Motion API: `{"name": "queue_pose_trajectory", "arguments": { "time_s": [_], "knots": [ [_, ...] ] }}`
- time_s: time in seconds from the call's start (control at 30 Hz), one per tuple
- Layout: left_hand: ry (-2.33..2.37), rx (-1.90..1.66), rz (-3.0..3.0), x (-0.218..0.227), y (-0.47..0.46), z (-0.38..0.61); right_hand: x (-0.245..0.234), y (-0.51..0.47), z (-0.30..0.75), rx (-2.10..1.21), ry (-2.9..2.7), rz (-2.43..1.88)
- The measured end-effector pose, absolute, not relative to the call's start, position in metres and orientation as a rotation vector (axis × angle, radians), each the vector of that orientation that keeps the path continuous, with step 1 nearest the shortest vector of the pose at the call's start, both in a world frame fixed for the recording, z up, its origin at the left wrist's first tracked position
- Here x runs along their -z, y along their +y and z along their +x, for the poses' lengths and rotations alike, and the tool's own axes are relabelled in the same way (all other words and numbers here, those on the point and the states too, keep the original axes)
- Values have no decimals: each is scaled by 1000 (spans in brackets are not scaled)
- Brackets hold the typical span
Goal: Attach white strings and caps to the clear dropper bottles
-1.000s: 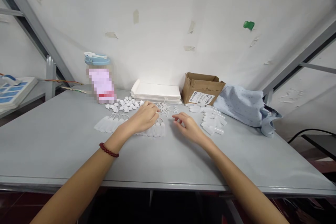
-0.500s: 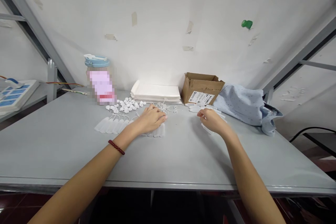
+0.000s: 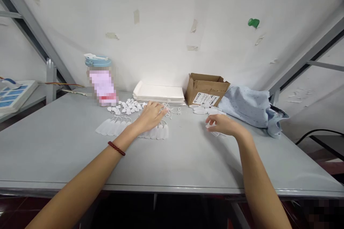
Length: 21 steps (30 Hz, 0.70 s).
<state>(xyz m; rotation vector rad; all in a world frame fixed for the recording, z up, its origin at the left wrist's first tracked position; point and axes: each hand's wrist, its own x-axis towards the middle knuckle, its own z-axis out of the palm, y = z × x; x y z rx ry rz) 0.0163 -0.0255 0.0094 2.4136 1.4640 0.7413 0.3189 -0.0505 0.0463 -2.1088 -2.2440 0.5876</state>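
Left hand [image 3: 150, 116]: lies palm down, fingers stretched loosely flat over the white cord loops [image 3: 170, 110], wrist above the near row of white tubes [image 3: 157, 132]; it pinches nothing
Right hand [image 3: 223, 124]: fingers curled over the clear tubes [image 3: 216, 133] right of centre; whether one is pinched I cannot tell
Risk: the loops look tangled, so lifting one would likely drag others along; a sliding left wrist could scatter the tube row; the round clear tubes may roll across the table [image 3: 172, 164] if nudged
Cardboard box [image 3: 206, 91]: far side, flaps open, inside hidden from here
Jar [image 3: 100, 78]: far left, blue lid on, contents blurred
Loose, in no container: heap of white caps [image 3: 128, 106] just right of the jar; second tube row [image 3: 111, 127] left of the left hand
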Motion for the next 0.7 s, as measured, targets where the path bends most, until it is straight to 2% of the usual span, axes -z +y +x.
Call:
{"name": "queue_pose_trajectory", "arguments": {
  "time_s": [0.2, 0.43, 0.7],
  "knots": [
    [1512, -1049, 2209, -18, -21, 8, -41, -46, 319, -569, -2234, -2203],
    [1430, -1124, 2076, -26, -26, 8, -30, -39, 320, -431, -2284, -2176],
    [1367, -1173, 2052, -28, -29, 7, -38, -47, 305, -358, -2274, -2212]
  ]
}}
